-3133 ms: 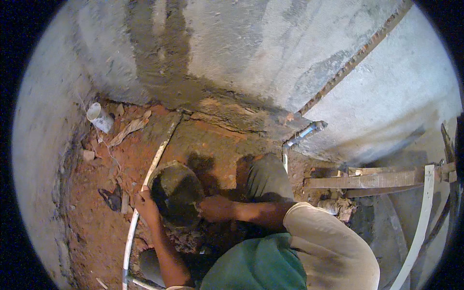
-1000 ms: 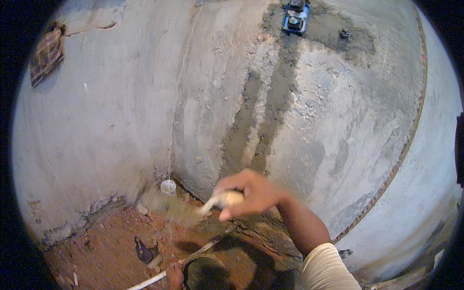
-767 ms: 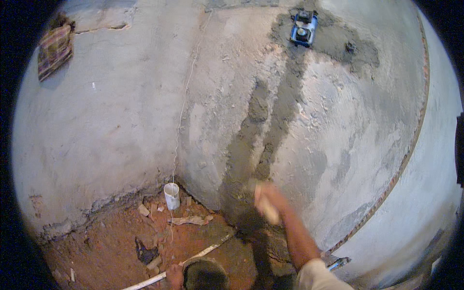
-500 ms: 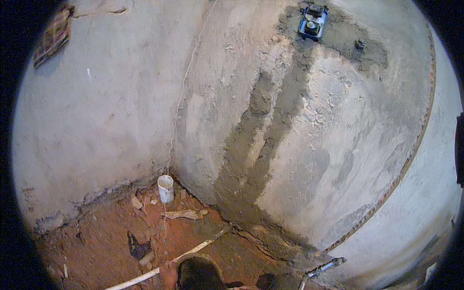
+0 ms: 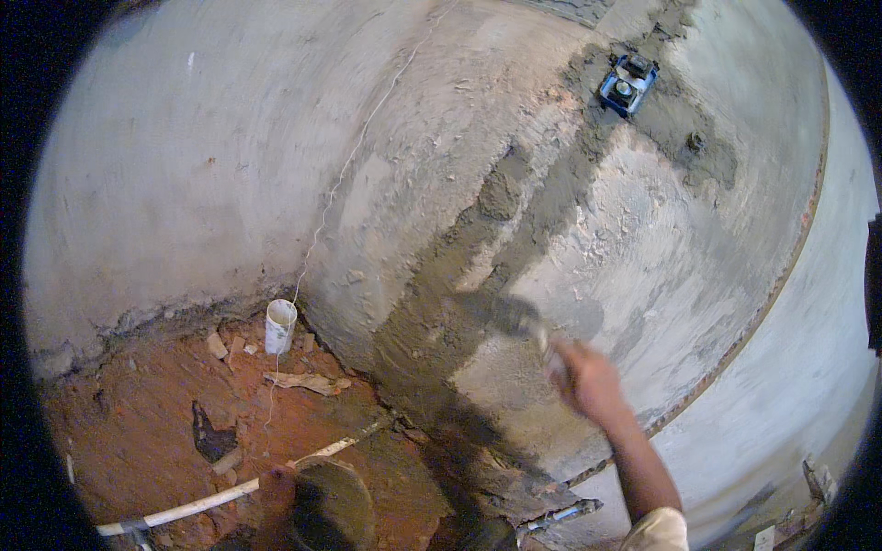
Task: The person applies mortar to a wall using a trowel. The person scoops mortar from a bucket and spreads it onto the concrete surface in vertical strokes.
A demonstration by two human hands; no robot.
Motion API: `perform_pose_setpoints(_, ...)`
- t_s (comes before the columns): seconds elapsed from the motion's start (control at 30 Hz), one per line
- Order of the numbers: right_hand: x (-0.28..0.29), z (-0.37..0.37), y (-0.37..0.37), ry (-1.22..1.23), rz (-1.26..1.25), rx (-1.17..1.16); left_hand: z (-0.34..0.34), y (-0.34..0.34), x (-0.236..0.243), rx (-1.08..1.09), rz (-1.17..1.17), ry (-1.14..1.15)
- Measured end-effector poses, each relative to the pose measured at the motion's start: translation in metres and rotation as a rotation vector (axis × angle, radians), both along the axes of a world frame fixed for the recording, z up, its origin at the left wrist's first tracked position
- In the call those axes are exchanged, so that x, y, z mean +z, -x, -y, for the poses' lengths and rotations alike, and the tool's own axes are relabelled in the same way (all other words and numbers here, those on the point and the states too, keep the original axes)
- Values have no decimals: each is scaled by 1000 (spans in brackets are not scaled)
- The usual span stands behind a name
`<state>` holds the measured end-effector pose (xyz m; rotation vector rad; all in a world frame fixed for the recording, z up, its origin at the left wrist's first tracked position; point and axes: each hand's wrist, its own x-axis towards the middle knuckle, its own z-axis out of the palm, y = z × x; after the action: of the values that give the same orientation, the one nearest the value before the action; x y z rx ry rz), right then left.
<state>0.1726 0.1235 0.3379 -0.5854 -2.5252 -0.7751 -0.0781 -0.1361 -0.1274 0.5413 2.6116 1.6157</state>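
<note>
My right hand (image 5: 588, 381) is closed round the handle of a trowel (image 5: 503, 312). Its blade, smeared by motion, lies over the strip of wet grey mortar (image 5: 418, 312) on the wall; contact cannot be made out. Low in the view, my left hand (image 5: 278, 487) grips the left rim of a round mortar pan (image 5: 344, 500), partly in shadow. A blue-framed electrical box (image 5: 629, 84) sits in the wet mortar higher up the wall.
A white pipe (image 5: 197, 505) crosses the reddish dirt floor. In the corner stands a white cylinder (image 5: 280, 326), with a white string (image 5: 342, 184) running up from it. Broken pieces and a wood scrap (image 5: 308, 382) lie nearby. A blue-grey pipe (image 5: 560, 516) sticks out at the wall's foot.
My right hand has come up from the lower edge to the wall with the trowel. The view has shifted, and the pan with my left hand appears further left.
</note>
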Motion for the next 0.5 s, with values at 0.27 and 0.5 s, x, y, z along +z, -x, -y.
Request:
perform_pose_setpoints(0.27, 123, -29, 74, -273, 140, -212, -11, 13, -16, -305, -543, 485)
perform_pose_setpoints(0.5, 142, -27, 117, -232, 178, -340, -9, 17, -36, -189, -720, 230)
